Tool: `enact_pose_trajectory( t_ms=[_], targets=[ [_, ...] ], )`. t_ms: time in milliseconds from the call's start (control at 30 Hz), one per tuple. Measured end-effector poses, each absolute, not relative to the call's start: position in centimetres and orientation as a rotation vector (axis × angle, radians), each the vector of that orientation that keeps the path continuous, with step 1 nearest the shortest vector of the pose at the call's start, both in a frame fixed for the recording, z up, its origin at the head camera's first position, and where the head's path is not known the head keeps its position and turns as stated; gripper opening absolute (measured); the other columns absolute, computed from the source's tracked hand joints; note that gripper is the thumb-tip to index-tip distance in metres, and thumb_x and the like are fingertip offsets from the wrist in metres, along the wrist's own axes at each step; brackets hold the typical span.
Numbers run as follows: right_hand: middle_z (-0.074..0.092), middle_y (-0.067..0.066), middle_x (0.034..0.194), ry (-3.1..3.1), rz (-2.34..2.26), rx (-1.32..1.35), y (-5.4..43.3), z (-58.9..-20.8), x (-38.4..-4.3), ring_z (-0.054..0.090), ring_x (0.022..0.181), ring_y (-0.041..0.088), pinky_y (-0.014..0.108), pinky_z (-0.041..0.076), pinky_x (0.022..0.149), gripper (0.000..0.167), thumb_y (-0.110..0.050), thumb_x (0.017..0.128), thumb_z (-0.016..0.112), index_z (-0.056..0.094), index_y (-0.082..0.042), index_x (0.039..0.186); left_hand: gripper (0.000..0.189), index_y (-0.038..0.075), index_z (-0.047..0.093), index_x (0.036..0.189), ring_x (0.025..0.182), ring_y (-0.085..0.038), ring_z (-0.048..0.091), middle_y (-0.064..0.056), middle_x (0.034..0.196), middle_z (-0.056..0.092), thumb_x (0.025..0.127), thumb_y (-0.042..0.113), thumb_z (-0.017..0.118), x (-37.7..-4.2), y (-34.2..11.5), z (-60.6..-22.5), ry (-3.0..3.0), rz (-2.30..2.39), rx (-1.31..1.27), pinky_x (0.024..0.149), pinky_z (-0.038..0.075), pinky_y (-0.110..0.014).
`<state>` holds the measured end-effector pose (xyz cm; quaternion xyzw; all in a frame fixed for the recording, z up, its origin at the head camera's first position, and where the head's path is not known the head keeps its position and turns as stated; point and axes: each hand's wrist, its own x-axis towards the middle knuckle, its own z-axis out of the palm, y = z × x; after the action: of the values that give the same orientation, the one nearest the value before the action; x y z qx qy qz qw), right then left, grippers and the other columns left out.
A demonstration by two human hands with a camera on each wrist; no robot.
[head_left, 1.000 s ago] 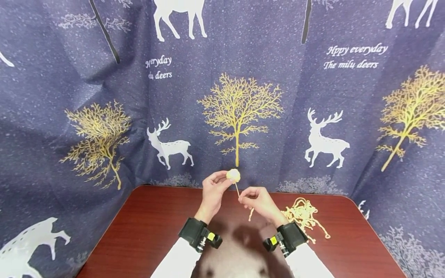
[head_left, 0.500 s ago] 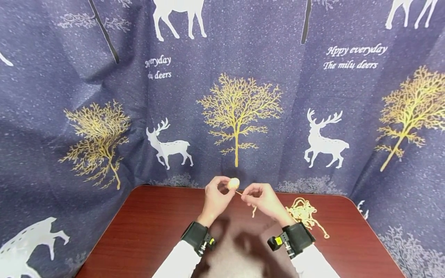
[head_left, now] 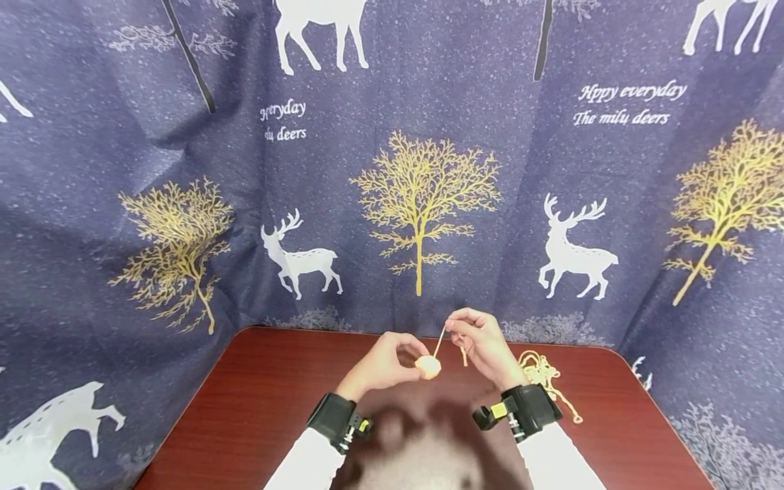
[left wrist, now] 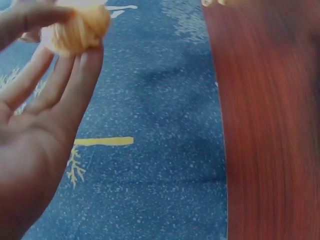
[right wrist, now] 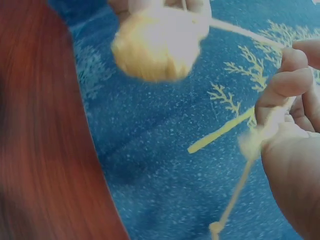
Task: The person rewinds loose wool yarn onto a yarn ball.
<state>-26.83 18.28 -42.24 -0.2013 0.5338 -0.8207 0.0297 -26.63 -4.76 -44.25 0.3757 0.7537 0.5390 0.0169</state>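
Note:
Between the thumb and fingers of my left hand is a small ball of pale yellow yarn. In the left wrist view the wound strands of the yarn ball show between the fingertips. My right hand, higher and to the right, pinches the yarn strand that runs taut up from the ball. Below the right fingers a loose length of yarn with a small knot hangs down, seen in the right wrist view. The ball looks blurred there.
A loose tangle of the same yarn lies on the red-brown table, partly behind the right wrist. Behind the table hangs a blue-grey curtain printed with deer and trees. Each wrist wears a black camera band.
The left hand with the yarn ball has come lower and nearer. The right hand has moved up and right, and the strand between them now slants upward from the ball.

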Motion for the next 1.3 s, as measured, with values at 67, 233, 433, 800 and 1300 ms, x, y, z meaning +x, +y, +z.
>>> enact_pose_trajectory(
  t_ms=[67, 233, 433, 800, 1300],
  targets=[
    [0.071, 0.001, 0.085, 1.595, -2.567, -0.592, 18.3, -42.4, -27.1, 0.061, 0.069, 0.007, 0.015, 0.051, 0.062, 0.029, 0.010, 0.096, 0.053, 0.073, -0.010, 0.091, 0.027, -0.001, 0.071, 0.103, 0.091, -0.019, 0.072, -0.013, 0.097, 0.074, 0.079, -0.001, 0.083, -26.6, -4.9, -44.0, 2.211, 1.717, 1.190, 0.088, 0.060, -0.042],
    [0.069, -0.001, 0.080, 1.639, -2.553, -0.382, 18.3, -43.5, -27.8, 0.059, 0.063, 0.004, 0.012, 0.048, 0.053, 0.025, 0.006, 0.098, 0.057, 0.074, -0.011, 0.089, 0.032, -0.012, 0.066, 0.109, 0.099, -0.023, 0.071, -0.026, 0.105, 0.071, 0.080, -0.008, 0.079, -26.6, -5.1, -43.5, 1.903, 1.925, 1.219, 0.091, 0.058, -0.046],
    [0.069, 0.000, 0.078, 1.832, -2.400, -0.260, 17.6, -45.1, -28.1, 0.059, 0.063, 0.005, 0.013, 0.050, 0.054, 0.017, 0.004, 0.095, 0.064, 0.074, -0.010, 0.091, 0.037, -0.022, 0.059, 0.110, 0.097, -0.017, 0.071, -0.014, 0.105, 0.074, 0.080, -0.009, 0.076, -26.8, -4.7, -43.2, 1.744, 2.225, 1.182, 0.083, 0.061, -0.034],
    [0.070, 0.009, 0.081, 2.339, -1.909, -0.586, 15.9, -45.2, -26.5, 0.060, 0.063, 0.012, 0.021, 0.052, 0.055, 0.011, -0.003, 0.089, 0.071, 0.072, 0.006, 0.095, 0.029, -0.011, 0.066, 0.106, 0.091, -0.017, 0.072, -0.007, 0.099, 0.075, 0.078, -0.017, 0.071, -27.0, -3.4, -42.8, 1.583, 2.811, 0.733, 0.081, 0.061, -0.030],
    [0.068, 0.010, 0.073, 2.496, -1.774, -0.726, 16.1, -42.8, -24.6, 0.058, 0.058, 0.013, 0.022, 0.049, 0.051, 0.003, 0.000, 0.088, 0.073, 0.073, 0.000, 0.091, 0.032, -0.012, 0.067, 0.103, 0.093, -0.043, 0.069, -0.027, 0.099, 0.068, 0.074, -0.014, 0.080, -27.6, -2.8, -45.0, 2.449, 2.640, 0.536, 0.082, 0.061, -0.044]
  ],
)
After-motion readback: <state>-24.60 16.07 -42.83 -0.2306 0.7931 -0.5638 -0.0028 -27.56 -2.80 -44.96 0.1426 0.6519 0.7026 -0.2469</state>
